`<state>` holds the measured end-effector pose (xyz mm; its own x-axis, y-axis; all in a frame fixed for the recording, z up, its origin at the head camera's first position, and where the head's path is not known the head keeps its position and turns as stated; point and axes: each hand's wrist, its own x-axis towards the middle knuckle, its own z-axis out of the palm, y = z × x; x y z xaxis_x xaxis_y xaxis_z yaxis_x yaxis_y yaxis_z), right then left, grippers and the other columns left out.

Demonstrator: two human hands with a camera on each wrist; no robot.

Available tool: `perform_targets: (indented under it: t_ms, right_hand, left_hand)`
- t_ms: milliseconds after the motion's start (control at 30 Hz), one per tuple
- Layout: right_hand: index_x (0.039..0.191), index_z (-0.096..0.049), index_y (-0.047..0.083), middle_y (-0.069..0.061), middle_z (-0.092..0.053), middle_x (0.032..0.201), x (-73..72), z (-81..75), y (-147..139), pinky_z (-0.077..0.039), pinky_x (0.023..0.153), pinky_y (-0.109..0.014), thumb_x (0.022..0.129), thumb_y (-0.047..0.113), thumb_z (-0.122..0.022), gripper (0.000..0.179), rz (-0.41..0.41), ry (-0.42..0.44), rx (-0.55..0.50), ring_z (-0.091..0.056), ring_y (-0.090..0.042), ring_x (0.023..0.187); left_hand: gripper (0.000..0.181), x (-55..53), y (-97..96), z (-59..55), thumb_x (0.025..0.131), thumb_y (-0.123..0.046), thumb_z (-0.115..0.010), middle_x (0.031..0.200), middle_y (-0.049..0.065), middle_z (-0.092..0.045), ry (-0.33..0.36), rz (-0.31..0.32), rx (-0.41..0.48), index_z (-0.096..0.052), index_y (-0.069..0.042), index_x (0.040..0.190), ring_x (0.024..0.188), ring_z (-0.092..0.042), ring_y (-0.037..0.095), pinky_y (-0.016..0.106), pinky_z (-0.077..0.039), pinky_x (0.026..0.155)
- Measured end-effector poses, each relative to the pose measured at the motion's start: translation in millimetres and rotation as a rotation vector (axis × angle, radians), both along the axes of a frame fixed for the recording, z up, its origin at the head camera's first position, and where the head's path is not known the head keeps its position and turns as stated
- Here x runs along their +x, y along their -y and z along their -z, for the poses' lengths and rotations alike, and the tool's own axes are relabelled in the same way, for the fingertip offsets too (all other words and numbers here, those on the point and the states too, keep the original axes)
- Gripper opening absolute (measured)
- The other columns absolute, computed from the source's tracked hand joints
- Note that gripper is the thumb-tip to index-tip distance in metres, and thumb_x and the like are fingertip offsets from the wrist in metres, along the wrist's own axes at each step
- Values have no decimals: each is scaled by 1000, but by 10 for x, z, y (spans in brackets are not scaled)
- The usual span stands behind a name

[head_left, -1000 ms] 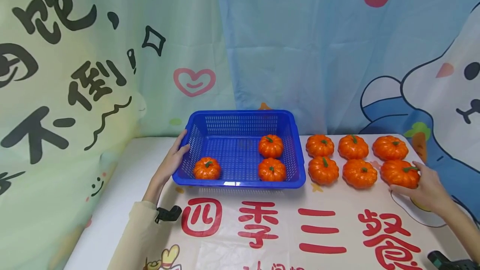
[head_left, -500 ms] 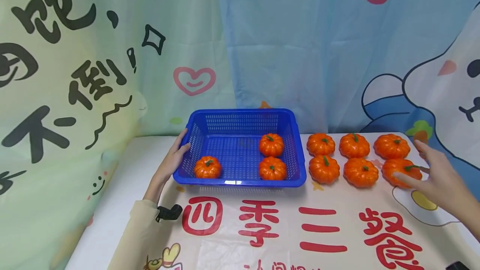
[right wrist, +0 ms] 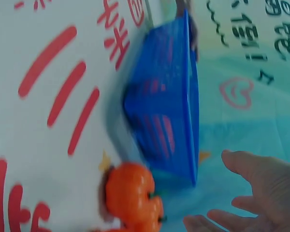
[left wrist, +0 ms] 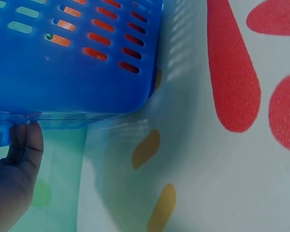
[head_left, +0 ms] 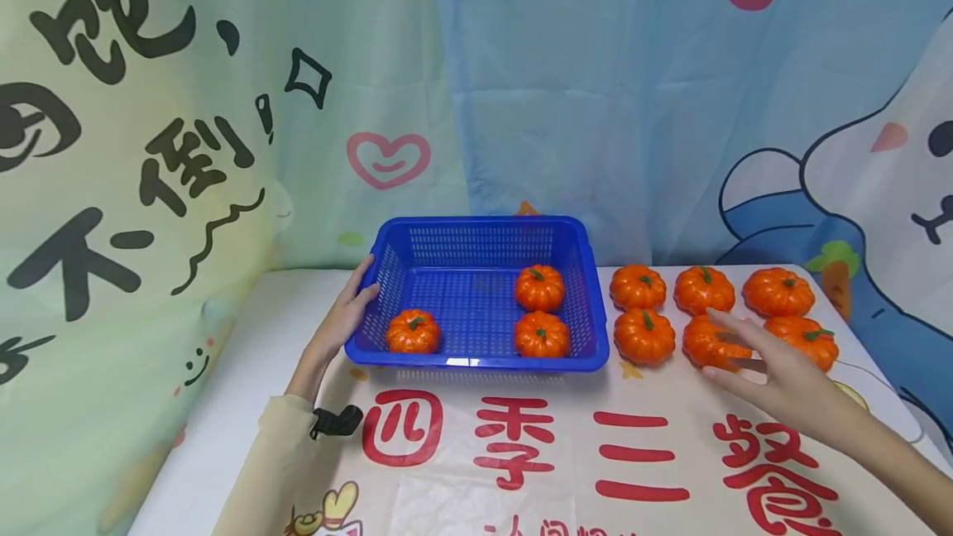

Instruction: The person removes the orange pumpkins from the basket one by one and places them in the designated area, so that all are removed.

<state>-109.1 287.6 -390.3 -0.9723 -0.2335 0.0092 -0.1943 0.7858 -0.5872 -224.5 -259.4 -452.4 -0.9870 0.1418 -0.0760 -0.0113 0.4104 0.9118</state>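
Observation:
My left hand [head_left: 344, 319] holds the left rim of a blue plastic basket [head_left: 476, 364]; the left wrist view shows its fingers [left wrist: 35, 145] at the rim. Inside the basket, one small orange pumpkin [head_left: 413, 332] lies at the front left and two more, a pumpkin [head_left: 539, 288] and a pumpkin [head_left: 542, 334], at the right. My right hand [head_left: 782, 375] is over the front middle pumpkin [head_left: 703, 342] on the table, fingers spread and nothing in its grasp. That pumpkin is partly hidden behind the fingers.
Right of the basket, the pumpkins stand in two rows of three, including a front left pumpkin [head_left: 644, 337], a back right pumpkin [head_left: 778, 292] and a front right pumpkin [head_left: 806, 342]. The table [head_left: 551, 428] has a printed cover. A curtain [head_left: 551, 106] hangs behind.
My right hand has let go of the front right pumpkin, drawn back and moved left over the front middle one. The left hand and basket stay put.

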Motion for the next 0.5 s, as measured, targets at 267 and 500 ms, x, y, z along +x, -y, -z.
perform_targets:
  t_ms: [267,500]
  right_hand:
    - [146,-37,-1,-28,-47,142,82,39,339,-60,76,-41,90,32,-68,72,-77,150,-64,-57,-48,117]
    - [144,-39,-4,-30,-52,136,64,45,464,-60,77,-39,91,29,-66,68,-167,243,-140,-58,-47,116]
  left_hand:
    - [59,-3,-4,5,104,-29,-35,165,8,-7,5,-8,5,-10,-30,157,151,-10,36,63,-7,120]
    - [59,0,-10,4,104,-29,-35,165,8,-7,6,-5,5,-9,-30,157,151,-10,36,63,-7,119]
